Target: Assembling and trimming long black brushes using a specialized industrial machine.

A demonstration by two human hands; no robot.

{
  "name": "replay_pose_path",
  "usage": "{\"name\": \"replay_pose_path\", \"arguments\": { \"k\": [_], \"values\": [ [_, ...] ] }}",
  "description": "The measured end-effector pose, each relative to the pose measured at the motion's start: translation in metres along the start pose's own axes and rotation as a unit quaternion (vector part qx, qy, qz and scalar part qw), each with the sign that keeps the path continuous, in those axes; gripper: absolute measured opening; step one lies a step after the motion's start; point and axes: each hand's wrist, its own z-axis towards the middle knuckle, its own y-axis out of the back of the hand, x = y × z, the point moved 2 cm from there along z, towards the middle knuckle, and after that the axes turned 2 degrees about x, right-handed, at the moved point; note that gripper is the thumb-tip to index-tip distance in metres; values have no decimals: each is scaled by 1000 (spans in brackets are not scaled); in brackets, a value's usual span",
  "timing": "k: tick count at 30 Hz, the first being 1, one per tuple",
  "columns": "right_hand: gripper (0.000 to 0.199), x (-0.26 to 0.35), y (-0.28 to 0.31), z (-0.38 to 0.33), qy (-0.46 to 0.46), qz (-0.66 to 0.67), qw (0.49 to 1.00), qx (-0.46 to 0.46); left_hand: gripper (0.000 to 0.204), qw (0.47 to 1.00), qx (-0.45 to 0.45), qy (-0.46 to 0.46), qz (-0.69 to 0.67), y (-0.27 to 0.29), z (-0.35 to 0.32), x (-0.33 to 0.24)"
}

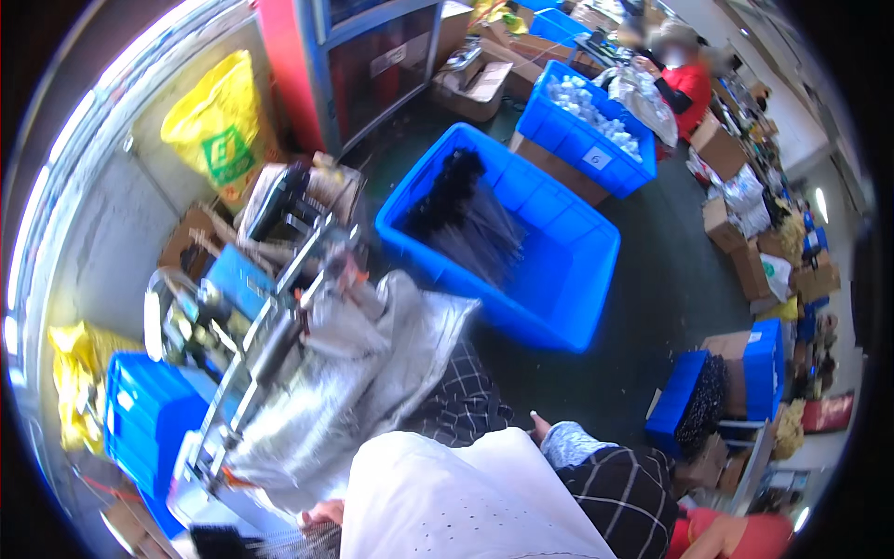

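Observation:
My left hand (323, 512) shows at the lower left, partly covered by a white perforated surface (456, 494). It is beside thin wire-like stems (303, 542) with black bristles (222, 540); whether its fingers grip them cannot be made out. My right hand (539, 426) pokes from a blue-grey sleeve (570, 443) near a dark checked garment (622, 494); its fingers are mostly hidden. Left of centre, silver-white sacking (326, 410) drapes against a metal-framed machine (256, 349). Ahead, a blue bin (568, 270) holds a pile of black-bristled brushes (466, 214) with thin stems.
Another blue bin (596, 172) with small white pieces stands farther back, near a person in red (689, 93). A yellow sack (219, 126) leans by the left wall above cartons. Blue crates (154, 410) stand lower left. Cartons (722, 149) line the right. Red clothing (717, 536) shows lower right.

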Motion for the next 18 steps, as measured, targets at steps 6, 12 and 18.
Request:
{"name": "replay_pose_path", "arguments": {
  "k": [6,12,18],
  "values": [
    [54,74,-62,-138,706,-311,625,-119,67,998,0,-48,46,-63,-74,40],
    [68,3,-195,-275,813,-579,58,18,66,988,2,-87,126,-122,-107,59],
    [46,-26,-263,-249,688,-717,-109,25,66,977,5,-104,184,-145,-111,73]
  ]
}}
